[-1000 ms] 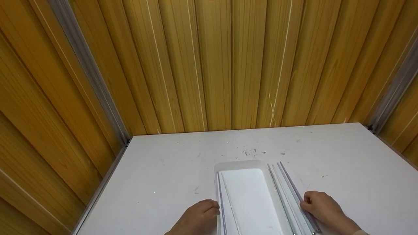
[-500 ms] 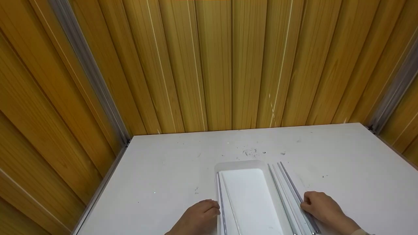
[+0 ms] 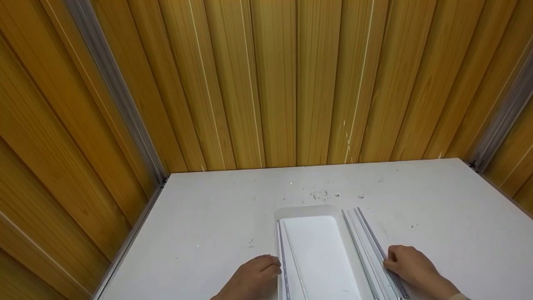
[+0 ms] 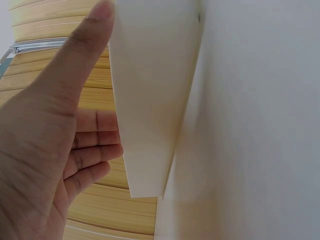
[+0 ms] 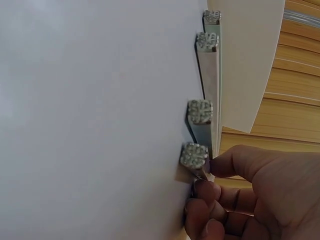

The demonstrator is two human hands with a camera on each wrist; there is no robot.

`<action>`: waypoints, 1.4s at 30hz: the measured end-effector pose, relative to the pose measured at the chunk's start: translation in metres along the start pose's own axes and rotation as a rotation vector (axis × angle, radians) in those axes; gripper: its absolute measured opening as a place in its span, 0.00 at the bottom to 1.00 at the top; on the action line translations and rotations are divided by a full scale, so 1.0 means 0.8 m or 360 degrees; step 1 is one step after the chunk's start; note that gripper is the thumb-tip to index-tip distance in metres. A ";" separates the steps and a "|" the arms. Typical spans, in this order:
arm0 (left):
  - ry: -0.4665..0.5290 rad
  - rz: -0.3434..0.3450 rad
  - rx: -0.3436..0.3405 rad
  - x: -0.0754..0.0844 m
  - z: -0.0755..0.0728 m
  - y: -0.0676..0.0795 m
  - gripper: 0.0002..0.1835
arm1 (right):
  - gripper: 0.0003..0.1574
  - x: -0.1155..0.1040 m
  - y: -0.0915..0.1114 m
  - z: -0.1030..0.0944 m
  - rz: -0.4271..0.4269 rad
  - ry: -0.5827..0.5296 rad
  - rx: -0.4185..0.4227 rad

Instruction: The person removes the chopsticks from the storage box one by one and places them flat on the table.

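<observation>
A long white tray (image 3: 320, 254) lies at the table's front, with two thin chopsticks (image 3: 293, 260) inside along its left side. My left hand (image 3: 256, 275) is at the tray's left wall. In the left wrist view, its thumb and nearly straight fingers (image 4: 95, 155) touch the wall's edge. Right of the tray, several slim chopsticks (image 3: 362, 250) lie side by side, lengthwise; glittery square ends (image 5: 200, 111) face the right wrist camera. My right hand (image 3: 412, 264) pinches the outermost purplish chopstick (image 3: 372, 235) near its glittery end, other fingers curled.
The white tabletop (image 3: 208, 216) bears small dark scuffs (image 3: 320, 195) behind the tray. Yellow wood-look panels (image 3: 275, 83) wall in the back and sides, with grey metal posts (image 3: 120, 96) at the corners.
</observation>
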State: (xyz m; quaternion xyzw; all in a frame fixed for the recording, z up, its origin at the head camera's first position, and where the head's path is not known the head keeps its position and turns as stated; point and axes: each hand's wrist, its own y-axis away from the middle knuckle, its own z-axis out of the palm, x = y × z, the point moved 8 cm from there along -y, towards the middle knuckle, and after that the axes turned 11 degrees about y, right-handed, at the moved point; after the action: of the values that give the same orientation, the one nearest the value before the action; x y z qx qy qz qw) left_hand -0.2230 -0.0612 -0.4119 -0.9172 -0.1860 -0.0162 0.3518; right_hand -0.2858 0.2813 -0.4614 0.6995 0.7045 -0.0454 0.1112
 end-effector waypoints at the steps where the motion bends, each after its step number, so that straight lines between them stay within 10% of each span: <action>1: 0.0000 -0.0002 -0.0008 0.000 0.000 0.000 0.26 | 0.11 0.000 0.000 0.000 0.0004 -0.0008 -0.0005; 19: -0.0015 -0.0041 -0.0039 -0.001 0.004 -0.001 0.17 | 0.09 0.003 0.004 -0.014 0.0019 -0.0015 0.0034; 23: -0.0105 -0.0098 -0.0067 -0.002 0.005 0.000 0.31 | 0.09 0.001 0.004 -0.017 0.0019 -0.0022 0.0032; 42: 0.0133 -0.0138 -0.0044 -0.007 0.004 0.004 0.26 | 0.08 -0.049 0.008 -0.045 -0.0110 -0.0145 0.0134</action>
State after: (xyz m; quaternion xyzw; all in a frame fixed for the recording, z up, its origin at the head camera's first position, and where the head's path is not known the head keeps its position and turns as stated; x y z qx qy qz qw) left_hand -0.2272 -0.0628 -0.4171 -0.9117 -0.2104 -0.0724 0.3455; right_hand -0.2831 0.2509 -0.4172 0.6761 0.7198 -0.1107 0.1120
